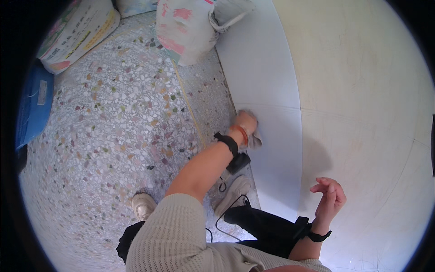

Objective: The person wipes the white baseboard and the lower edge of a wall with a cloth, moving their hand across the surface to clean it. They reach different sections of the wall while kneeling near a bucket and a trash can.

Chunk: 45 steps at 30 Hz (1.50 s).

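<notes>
Low on the pale skirting band [268, 81] of the wall, my left hand [246, 121] presses a greyish cloth [255, 140]. The hand is blurred, and it covers most of the cloth. An orange band circles that wrist, and a black strap with a dark device [238, 164] sits just behind it. My right hand [330, 197] is held in front of the cream wall [360, 102], fingers loosely bent and nothing in them. Whether it touches the wall I cannot tell. Another black strap [319, 236] is on the right wrist.
A white woven sack [187, 32] with pink marks stands against the wall ahead. Further left are a printed sack [81, 37] and a blue plastic container [37, 105]. My shoes [234, 195] stand on the speckled terrazzo floor [129, 112]. A black cable [219, 226] hangs by my leg.
</notes>
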Tool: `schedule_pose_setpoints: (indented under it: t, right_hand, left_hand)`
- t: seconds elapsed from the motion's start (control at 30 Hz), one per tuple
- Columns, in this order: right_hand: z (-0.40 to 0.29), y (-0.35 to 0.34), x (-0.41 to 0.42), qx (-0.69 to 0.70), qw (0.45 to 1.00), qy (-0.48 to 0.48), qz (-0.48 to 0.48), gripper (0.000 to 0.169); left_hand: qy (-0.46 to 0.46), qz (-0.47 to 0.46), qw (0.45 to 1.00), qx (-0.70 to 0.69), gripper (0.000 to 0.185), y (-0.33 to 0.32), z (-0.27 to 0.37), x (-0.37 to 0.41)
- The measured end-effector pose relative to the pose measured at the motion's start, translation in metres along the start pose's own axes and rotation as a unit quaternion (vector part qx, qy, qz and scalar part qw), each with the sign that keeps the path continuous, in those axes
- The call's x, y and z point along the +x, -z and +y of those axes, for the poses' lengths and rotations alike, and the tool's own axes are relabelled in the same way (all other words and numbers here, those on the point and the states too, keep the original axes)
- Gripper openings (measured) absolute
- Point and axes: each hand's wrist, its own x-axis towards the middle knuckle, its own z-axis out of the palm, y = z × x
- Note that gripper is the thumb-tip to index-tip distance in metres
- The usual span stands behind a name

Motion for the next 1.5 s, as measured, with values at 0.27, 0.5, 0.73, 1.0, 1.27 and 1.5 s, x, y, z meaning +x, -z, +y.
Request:
schedule_pose_setpoints:
  t: [0.27, 0.5, 0.73, 1.0, 1.27, 1.5]
  right_hand:
    - [0.015, 0.013, -0.018, -0.045, 0.998, -0.020, 0.034, 0.027]
    - [0.029, 0.028, -0.054, -0.051, 0.992, -0.093, 0.075, 0.028]
    - [0.010, 0.017, -0.088, -0.047, 0.986, -0.126, 0.101, 0.029]
    - [-0.037, 0.009, -0.111, -0.091, 0.987, -0.051, 0.119, 0.030]
    - [-0.018, -0.030, -0.117, 0.012, 0.997, -0.043, 0.065, 0.028]
    - [-0.003, -0.002, -0.140, 0.045, 0.998, -0.027, 0.043, 0.023]
  left_hand:
    - [-0.209, 0.208, 0.955, 0.031, 0.065, -0.030, -0.014, -0.045]
    - [-0.274, 0.245, 0.930, -0.005, 0.061, 0.066, 0.012, 0.059]
    - [-0.248, 0.307, 0.908, 0.139, 0.057, -0.052, -0.061, -0.024]
    - [-0.362, 0.124, 0.919, -0.093, 0.062, -0.035, 0.052, -0.140]
    - [-0.159, 0.105, 0.969, -0.156, 0.057, -0.037, -0.010, -0.076]
    - [-0.231, 0.175, 0.955, -0.062, 0.059, -0.048, 0.021, -0.095]
